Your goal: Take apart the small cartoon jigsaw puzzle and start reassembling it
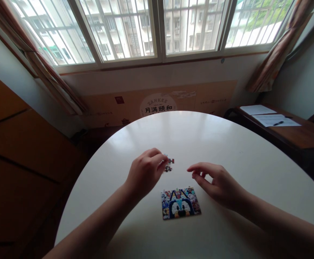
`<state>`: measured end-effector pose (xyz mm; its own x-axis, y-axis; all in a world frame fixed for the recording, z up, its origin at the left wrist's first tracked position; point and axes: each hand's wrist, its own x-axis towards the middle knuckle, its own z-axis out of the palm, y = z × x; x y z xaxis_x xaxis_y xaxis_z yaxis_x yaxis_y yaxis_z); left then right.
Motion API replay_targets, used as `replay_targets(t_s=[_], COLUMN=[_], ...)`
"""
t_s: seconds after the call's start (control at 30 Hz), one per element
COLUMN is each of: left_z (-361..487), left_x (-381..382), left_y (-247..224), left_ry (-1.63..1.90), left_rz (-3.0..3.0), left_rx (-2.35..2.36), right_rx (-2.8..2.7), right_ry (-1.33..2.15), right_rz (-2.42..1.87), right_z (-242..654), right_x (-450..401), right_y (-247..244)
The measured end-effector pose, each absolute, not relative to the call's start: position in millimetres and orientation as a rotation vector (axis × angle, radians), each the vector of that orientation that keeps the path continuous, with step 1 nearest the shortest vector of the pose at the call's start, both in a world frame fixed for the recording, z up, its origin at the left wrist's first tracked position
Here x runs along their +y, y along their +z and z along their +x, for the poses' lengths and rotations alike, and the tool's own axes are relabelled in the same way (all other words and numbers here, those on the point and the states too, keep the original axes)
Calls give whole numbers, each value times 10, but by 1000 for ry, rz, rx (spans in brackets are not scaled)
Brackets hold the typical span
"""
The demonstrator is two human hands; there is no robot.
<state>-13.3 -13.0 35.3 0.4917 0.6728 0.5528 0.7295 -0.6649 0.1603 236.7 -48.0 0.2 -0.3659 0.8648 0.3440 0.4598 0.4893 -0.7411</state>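
Note:
My left hand [146, 169] is over the middle of the white round table [243, 151], its thumb and forefinger pinched on a jigsaw puzzle piece [171, 161]. More small puzzle pieces [168, 168] lie just below those fingertips, partly hidden by them. Across a short gap, my right hand [215, 180] hovers with its forefinger stretched out and its thumb apart from it; nothing shows in it. Nearer to me lies a partly assembled jigsaw puzzle [181, 204] with a blue cartoon dog face, its top edge uneven with knobs.
A brown side table [305, 135] at the right holds papers [276, 120] and a dark pen [278, 123]. Behind the round table, a printed cardboard panel [100, 104] stands under a barred window [124, 32]. Curtains [42, 75] hang at both sides; a wooden cabinet [19, 169] is at left.

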Motion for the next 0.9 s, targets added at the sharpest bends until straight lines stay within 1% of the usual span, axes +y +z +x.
replay_targets(t_s=[0.13, 0.37, 0.53, 0.77, 0.9], left_z=[-229, -183, -191, -161, -125], left_x=[-35, -41, -25, -137, -242], left_y=[344, 249, 242, 385, 495], left_ry=[-854, -713, -642, -683, -559], left_rz=[-2519, -2576, -2607, -2547, -2609], left_rx=[-1461, -1592, -1624, -1543, -1542], right_rx=[-1998, -2033, -2046, -2065, -2153], right_ry=[674, 694, 719, 703, 701], right_rz=[-1064, -1029, -1036, -1007, -904], right_z=[2366, 2383, 2384, 2377, 2370], right_x=[-486, -465, -463, -458, -486], right_y=[-7, -31, -21, -25, 6])
